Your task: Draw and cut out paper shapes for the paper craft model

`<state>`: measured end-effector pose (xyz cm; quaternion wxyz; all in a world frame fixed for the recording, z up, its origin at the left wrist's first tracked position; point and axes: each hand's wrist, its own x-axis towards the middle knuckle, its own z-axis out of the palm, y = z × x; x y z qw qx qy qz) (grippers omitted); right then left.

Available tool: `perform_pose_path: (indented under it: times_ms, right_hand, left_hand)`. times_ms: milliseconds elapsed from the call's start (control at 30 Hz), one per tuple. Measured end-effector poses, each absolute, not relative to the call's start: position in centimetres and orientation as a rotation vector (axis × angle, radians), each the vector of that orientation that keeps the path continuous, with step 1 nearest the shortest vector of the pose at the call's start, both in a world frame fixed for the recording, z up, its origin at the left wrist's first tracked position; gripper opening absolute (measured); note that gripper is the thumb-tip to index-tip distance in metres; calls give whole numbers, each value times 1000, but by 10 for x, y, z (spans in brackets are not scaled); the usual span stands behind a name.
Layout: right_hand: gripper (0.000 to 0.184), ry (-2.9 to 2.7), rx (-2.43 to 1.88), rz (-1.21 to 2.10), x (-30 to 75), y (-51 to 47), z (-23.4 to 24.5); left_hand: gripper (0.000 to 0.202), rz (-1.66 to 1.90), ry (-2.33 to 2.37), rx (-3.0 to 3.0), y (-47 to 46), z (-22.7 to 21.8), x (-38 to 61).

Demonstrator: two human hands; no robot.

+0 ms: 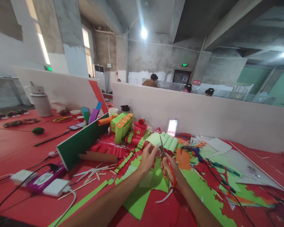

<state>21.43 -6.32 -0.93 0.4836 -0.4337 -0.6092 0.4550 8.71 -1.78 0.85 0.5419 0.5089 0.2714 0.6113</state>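
Note:
My right hand (168, 167) is closed round a pair of scissors (172, 173) with red-orange handles. Their blades point up and away from me, close to the fingertips of my left hand (148, 157). Those fingers pinch the lower edge of a piece of pale green paper (153, 138), which curves up above them. Just behind are rolled light green paper tubes (170, 143) and a red paper roll with a green star (138, 131). Green paper scraps (138, 201) lie beneath my wrists.
A blue glue gun (196, 153) with a black cord lies to the right, among paper offcuts. At left stand a green board (79, 142), a purple power strip (44, 181) with white plugs, and a bottle (40, 102). White sticks (94, 173) lie nearby. A white partition (203, 116) borders the back.

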Motion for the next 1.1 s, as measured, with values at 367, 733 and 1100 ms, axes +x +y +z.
perform_pose_path:
  times_ms: [367, 733, 1100]
  right_hand:
    - [49, -1458, -1036, 1095, 213, -63, -15]
    - [53, -1581, -1126, 1059, 222, -64, -4]
    - [51, -1661, -1158, 1104, 233, -69, 6]
  left_hand:
    - [36, 1454, 663, 1212, -19, 10, 87]
    - [26, 1389, 609, 1315, -9, 10, 78]
    - [25, 1316, 598, 1519, 4, 6, 68]
